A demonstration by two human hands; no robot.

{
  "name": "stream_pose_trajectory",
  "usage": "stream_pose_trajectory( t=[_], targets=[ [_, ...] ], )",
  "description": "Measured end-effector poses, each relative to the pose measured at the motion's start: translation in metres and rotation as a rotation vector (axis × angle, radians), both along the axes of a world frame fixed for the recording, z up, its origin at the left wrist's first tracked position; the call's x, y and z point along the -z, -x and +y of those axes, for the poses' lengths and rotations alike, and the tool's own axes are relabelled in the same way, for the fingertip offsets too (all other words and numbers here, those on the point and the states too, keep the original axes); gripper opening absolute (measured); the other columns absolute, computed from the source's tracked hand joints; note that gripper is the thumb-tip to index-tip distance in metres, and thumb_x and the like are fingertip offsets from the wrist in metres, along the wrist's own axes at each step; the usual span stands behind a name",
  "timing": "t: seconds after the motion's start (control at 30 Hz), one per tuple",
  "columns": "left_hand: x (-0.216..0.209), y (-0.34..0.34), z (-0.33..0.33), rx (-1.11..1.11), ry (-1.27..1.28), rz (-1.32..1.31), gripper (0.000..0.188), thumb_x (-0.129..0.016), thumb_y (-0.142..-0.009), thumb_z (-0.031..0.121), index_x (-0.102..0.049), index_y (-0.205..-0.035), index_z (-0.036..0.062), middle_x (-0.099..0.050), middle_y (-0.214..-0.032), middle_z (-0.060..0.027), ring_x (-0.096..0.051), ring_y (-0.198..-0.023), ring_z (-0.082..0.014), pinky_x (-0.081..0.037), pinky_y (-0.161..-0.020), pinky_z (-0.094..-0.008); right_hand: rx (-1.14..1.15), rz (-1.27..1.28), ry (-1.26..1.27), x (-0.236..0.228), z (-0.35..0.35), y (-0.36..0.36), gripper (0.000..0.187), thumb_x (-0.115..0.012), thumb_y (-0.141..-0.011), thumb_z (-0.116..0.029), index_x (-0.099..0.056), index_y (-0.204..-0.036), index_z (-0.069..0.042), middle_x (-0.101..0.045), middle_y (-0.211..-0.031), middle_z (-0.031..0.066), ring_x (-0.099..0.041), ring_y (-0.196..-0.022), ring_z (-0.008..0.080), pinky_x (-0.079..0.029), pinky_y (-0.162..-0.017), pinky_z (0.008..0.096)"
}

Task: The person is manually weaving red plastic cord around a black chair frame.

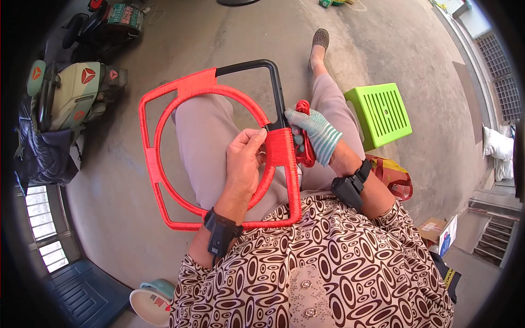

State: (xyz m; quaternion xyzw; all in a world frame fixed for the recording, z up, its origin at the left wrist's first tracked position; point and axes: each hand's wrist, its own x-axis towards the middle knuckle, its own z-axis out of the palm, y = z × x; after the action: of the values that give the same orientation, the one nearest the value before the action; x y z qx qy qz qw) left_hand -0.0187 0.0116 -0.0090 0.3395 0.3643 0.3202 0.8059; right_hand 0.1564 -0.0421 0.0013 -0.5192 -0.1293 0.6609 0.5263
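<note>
Across my lap lies a squarish metal frame (151,164) with a round ring inside it. Red cord is wound tightly over most of it, while bare black tube (276,87) shows at the far right corner. My bare left hand (245,161) is closed on the ring's right side, its thumb pressed by the edge of a wide red wrapped band (279,146). My right hand (317,133), in a striped grey-green glove, is closed around a bundle of red cord (306,153) just right of that band. The fingertips under the frame are partly hidden.
A green plastic stool (383,112) stands to my right, with a red and yellow bag (391,177) nearer me. Scooters (76,90) are parked at the left. Basins (150,303) sit at the lower left, and a cardboard box (432,228) at the lower right.
</note>
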Motion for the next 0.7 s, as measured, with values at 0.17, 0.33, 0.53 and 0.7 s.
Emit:
stream_pose_trajectory(
  t=[0.17, 0.33, 0.53, 0.7],
  targets=[
    [-0.001, -0.002, -0.003, -0.037, 0.002, -0.008, 0.01, -0.057, -0.092, 0.016, -0.06, -0.089, 0.0073, -0.064, -0.08, -0.0009, -0.059, -0.068, -0.0076, -0.046, -0.056, -0.022, 0.026, 0.186, -0.057, 0.004, -0.003, -0.012, 0.027, -0.063, -0.087, -0.033, -0.054, -0.082, -0.008, -0.055, -0.066, 0.0018, -0.052, -0.05, 0.0146, -0.044, -0.043, 0.0271],
    [-0.006, -0.003, 0.0, -0.007, 0.053, -0.095, 0.018, -0.05, -0.096, 0.019, -0.056, -0.102, 0.0037, -0.063, -0.093, -0.0074, -0.06, -0.081, -0.0134, -0.051, -0.072, -0.0287, 0.196, -0.23, 0.099, 0.002, -0.014, -0.067, 0.032, -0.06, -0.089, -0.03, -0.056, -0.105, -0.002, -0.063, -0.081, 0.008, -0.062, -0.062, 0.0203, -0.054, -0.056, 0.0346],
    [-0.017, -0.003, 0.001, -0.024, -0.072, -0.02, 0.042, -0.037, -0.098, 0.037, -0.049, -0.115, 0.0012, -0.061, -0.094, -0.0091, -0.059, -0.082, -0.0152, -0.049, -0.065, -0.027, 0.264, -1.28, -0.351, -0.026, -0.007, -0.029, 0.022, -0.062, -0.078, -0.008, -0.059, -0.1, -0.004, -0.062, -0.078, 0.0099, -0.063, -0.07, 0.0171, -0.05, -0.065, 0.0291],
    [-0.034, -0.01, -0.007, -0.243, -0.175, -0.132, 0.04, -0.041, -0.097, 0.033, -0.048, -0.117, -0.0003, -0.062, -0.098, -0.0081, -0.059, -0.083, -0.0141, -0.049, -0.065, -0.0256, -0.099, -2.01, -1.072, -0.055, 0.019, 0.022, 0.038, -0.066, -0.063, -0.011, -0.06, -0.1, -0.01, -0.057, -0.115, 0.0095, -0.055, -0.106, 0.0301, -0.045, -0.089, 0.0442]
  ],
)
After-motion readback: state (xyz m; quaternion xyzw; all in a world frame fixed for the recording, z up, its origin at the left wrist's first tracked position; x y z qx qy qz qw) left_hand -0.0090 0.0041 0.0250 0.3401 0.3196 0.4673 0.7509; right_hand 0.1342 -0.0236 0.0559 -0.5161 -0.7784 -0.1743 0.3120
